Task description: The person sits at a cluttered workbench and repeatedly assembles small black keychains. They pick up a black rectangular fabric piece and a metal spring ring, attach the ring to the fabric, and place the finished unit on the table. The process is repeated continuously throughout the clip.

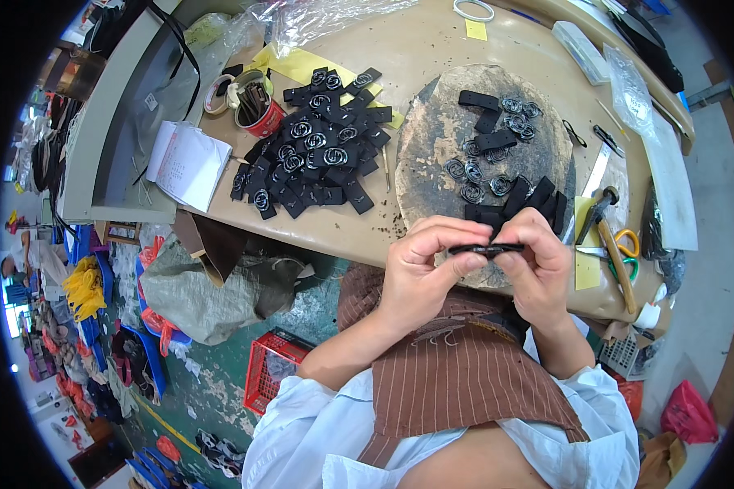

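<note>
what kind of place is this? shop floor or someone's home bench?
Most likely a small workshop for leather or strap goods. Both hands hold a black strap piece over a worn round work block; a pile of black tabs with metal buckles and a hammer lie on the workbench.

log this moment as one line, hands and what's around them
left hand: pinching black strap piece | right hand: pinching other end | behind: round work pad with metal buckles | left: pile of finished straps | right: hammer
</note>
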`<action>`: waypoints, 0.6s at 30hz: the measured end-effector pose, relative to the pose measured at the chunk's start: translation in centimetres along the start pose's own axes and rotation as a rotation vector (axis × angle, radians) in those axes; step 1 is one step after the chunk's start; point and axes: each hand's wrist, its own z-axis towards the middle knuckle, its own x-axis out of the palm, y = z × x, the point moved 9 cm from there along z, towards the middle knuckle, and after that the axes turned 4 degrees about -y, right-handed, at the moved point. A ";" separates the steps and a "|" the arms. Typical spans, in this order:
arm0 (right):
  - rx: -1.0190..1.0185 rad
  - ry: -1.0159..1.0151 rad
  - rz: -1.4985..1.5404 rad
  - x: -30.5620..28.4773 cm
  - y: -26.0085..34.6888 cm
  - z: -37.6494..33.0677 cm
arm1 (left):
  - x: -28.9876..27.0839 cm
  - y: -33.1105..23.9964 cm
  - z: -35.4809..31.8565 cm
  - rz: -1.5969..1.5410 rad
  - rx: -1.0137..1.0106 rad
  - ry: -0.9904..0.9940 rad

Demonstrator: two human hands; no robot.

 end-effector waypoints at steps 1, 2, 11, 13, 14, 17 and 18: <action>-0.036 0.013 0.002 0.0 0.2 -0.2 | 0.1 -0.4 0.1 0.058 0.025 0.069; -0.019 -0.010 0.009 0.0 0.2 0.0 | 0.2 -0.8 0.2 0.116 0.050 0.138; -0.193 0.173 -0.056 1.8 3.5 0.5 | 0.1 -5.6 -1.2 0.577 0.548 0.185; -0.274 0.127 -0.169 1.8 4.5 0.4 | 0.0 -5.6 -1.0 0.557 0.549 0.169; -0.306 0.137 -0.198 1.9 4.7 0.3 | -0.5 -4.9 -0.4 0.477 0.401 0.135; -0.396 0.150 -0.291 2.0 5.3 -0.2 | -0.5 -3.6 0.5 0.343 0.107 0.207; -0.389 0.145 -0.283 1.9 5.1 -0.3 | -0.5 -3.2 0.3 0.252 0.075 0.212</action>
